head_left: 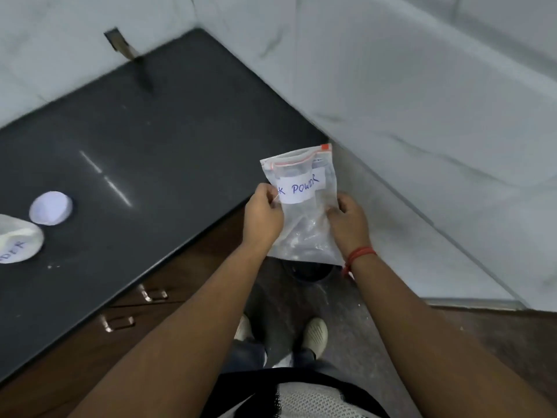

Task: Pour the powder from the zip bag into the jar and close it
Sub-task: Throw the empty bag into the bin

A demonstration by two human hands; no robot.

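Note:
A clear zip bag with a red zip strip and a white label reading "POWDER" hangs upright off the counter's right end, above the floor. It looks nearly empty. My left hand pinches its left edge and my right hand pinches its right edge. At the far left edge of the view, on the black counter, stands a white jar with a handwritten label, partly cut off. Its round white lid lies on the counter just behind the jar.
White marbled walls enclose the counter at the back and right. Wooden drawers with metal handles sit below the counter. A dark round object is on the floor under the bag, near my shoes. White specks lie near the counter's front edge.

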